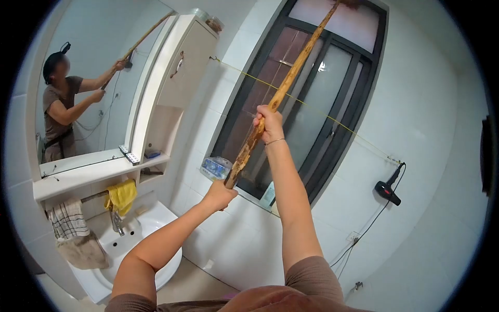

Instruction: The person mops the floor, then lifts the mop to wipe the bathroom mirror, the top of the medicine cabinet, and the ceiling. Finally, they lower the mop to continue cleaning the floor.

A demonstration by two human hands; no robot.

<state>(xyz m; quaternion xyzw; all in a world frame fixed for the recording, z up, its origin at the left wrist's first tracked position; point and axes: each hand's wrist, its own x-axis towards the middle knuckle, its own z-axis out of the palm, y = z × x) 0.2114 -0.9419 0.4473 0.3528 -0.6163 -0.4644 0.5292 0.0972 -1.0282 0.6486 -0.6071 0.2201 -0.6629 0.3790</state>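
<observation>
A long, knotty wooden pole point(293, 75) slants up across the window, its bark peeling near the lower end. At the top edge of the view its tip meets a reddish-brown, bushy end point(349, 2), mostly cut off. My right hand point(269, 122) is wrapped round the middle of the pole, a thin bracelet at the wrist. Lower down, my left hand point(219, 196) grips the pole near its bottom end. Behind it stands the dark-framed window point(325, 96), with a thin yellow cord point(312, 105) strung across in front.
At left, a mirror point(104, 31) reflects a person holding the pole, beside a white cabinet point(188, 67). Below are a washbasin point(161, 218), a yellow cloth point(122, 196) and a checked towel point(70, 218). A black hair dryer point(387, 191) hangs on the right wall.
</observation>
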